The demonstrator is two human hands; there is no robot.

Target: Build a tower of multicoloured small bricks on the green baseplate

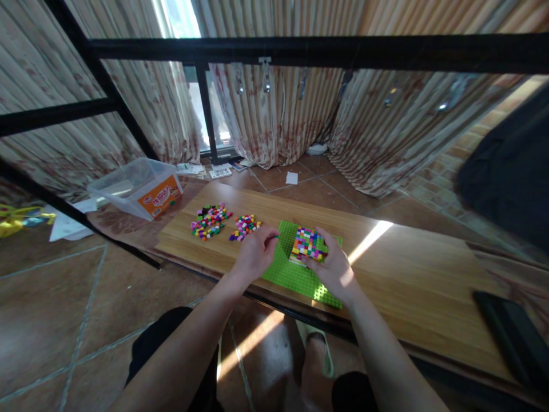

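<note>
A lime-green studded baseplate (278, 266) lies on the wooden bench top. On it stands a squarish block of multicoloured toy bricks (305, 241), with a pale lower edge facing me. My right hand (337, 269) grips this block from the right, thumb at its near side and fingers at its far right corner. Over the plate's left edge, my left hand (256, 256) is closed in a pinch, a small dark green brick (275, 236) showing at its fingertips. Two piles of loose bricks lie left of the plate, a nearer pile (245, 226) and a larger pile (210, 220).
A clear plastic tub (124, 186) with an orange label stands at the bench's left end. A black phone-like object (510, 332) lies at the right end. Dark metal rails (300, 52) cross in front of striped curtains (274, 120). Papers (292, 178) lie on the tiled floor.
</note>
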